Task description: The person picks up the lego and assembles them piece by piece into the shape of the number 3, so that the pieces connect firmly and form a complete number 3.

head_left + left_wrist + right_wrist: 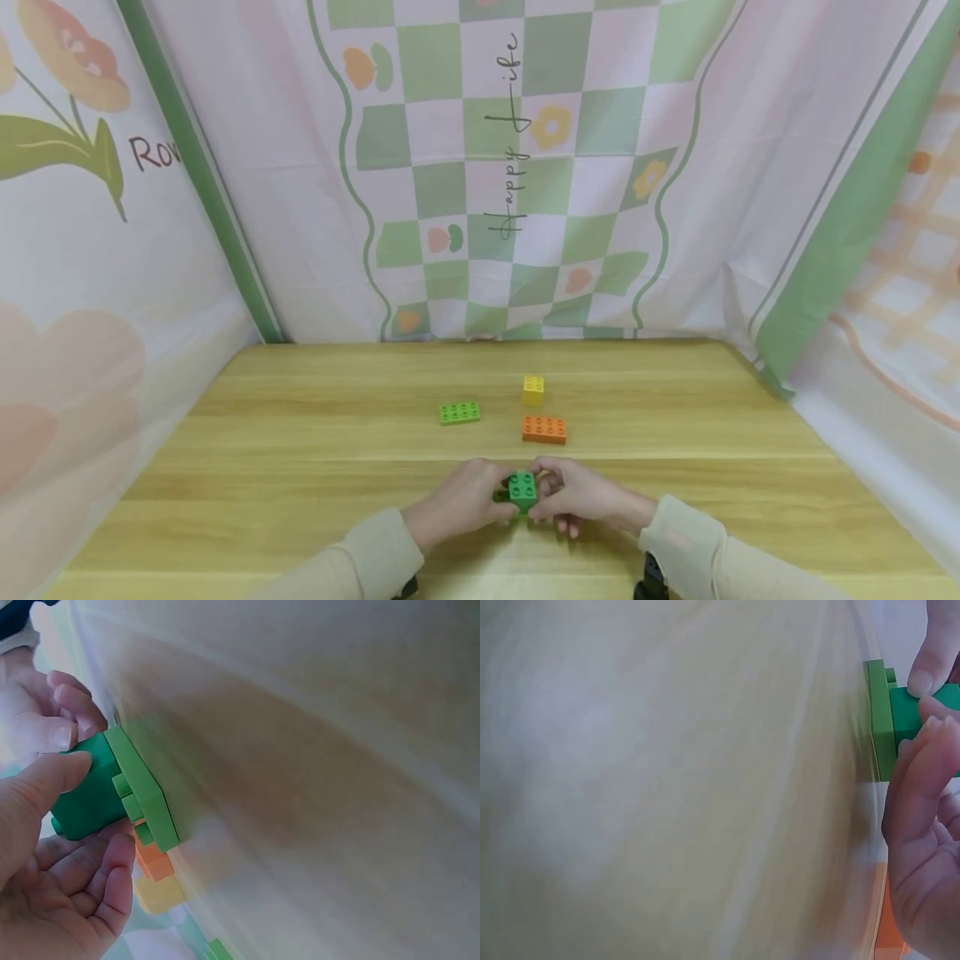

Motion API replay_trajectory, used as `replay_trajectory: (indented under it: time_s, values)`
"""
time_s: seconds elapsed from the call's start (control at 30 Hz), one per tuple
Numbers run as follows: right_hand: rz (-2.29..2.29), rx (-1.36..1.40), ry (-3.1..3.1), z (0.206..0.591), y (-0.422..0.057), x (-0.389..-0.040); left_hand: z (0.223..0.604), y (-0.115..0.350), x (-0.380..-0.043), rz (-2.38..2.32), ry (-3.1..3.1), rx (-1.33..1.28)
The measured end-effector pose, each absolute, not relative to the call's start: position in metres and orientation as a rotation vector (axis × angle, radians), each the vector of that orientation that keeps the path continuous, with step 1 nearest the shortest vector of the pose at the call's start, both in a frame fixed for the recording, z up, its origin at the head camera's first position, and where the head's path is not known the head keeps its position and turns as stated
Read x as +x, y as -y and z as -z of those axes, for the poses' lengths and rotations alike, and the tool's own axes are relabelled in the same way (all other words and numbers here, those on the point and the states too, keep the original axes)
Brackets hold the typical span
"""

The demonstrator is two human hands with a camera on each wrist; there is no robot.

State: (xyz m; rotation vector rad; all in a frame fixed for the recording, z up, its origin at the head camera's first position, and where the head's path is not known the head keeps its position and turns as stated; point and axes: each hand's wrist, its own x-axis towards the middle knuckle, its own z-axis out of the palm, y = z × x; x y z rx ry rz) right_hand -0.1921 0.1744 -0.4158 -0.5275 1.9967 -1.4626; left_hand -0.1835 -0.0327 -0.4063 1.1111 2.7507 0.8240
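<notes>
A dark green block (522,490) with studs on top sits on a flat lighter green building brick (150,791), close to the front of the table. The left hand (467,503) pinches the dark block, its thumb on one side and fingers on the other. From the right, the right hand (583,495) has its thumb and curled forefinger at the same block. In the right wrist view, fingers of the right hand (930,817) partly cover the dark block (907,712). The lighter brick's studs stick out beside the block, on the left hand's side.
Beyond the hands lie an orange brick (544,430), a lime green brick (459,413) and a small yellow block (533,390) on the wooden table (315,450). A patterned cloth (495,183) hangs behind the table's far edge, with more cloth at both sides.
</notes>
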Motion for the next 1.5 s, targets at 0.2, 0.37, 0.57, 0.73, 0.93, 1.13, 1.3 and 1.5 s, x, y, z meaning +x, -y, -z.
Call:
replay_trajectory:
  time_s: [0.2,0.37,0.57,0.73,0.93,1.13,1.3,1.5]
  values:
    - [1.470,-0.519,-1.994,0.417,-0.174,-0.193,0.407,0.033,-0.185,-0.862,-2.720,1.075]
    - [1.474,-0.518,-2.000,0.416,-0.174,-0.192,0.408,0.035,-0.185,-0.904,-2.689,1.058]
    - [1.466,-0.512,-2.005,0.415,-0.174,-0.192,0.410,0.038,-0.187,-0.977,-2.651,1.037]
    - [1.467,-0.515,-2.012,0.413,-0.173,-0.191,0.413,0.042,-0.190,-1.061,-2.603,0.976]
    - [1.457,-0.512,-2.038,0.413,-0.173,-0.191,0.411,0.050,-0.191,-1.096,-2.576,0.932]
    - [1.455,-0.516,-2.050,0.413,-0.173,-0.190,0.406,0.060,-0.196,-1.126,-2.609,0.930]
    - [1.459,-0.520,-2.045,0.414,-0.173,-0.190,0.399,0.070,-0.203,-1.211,-2.630,0.895]
    - [1.464,-0.517,-2.048,0.414,-0.172,-0.190,0.391,0.081,-0.215,-1.265,-2.707,0.795]
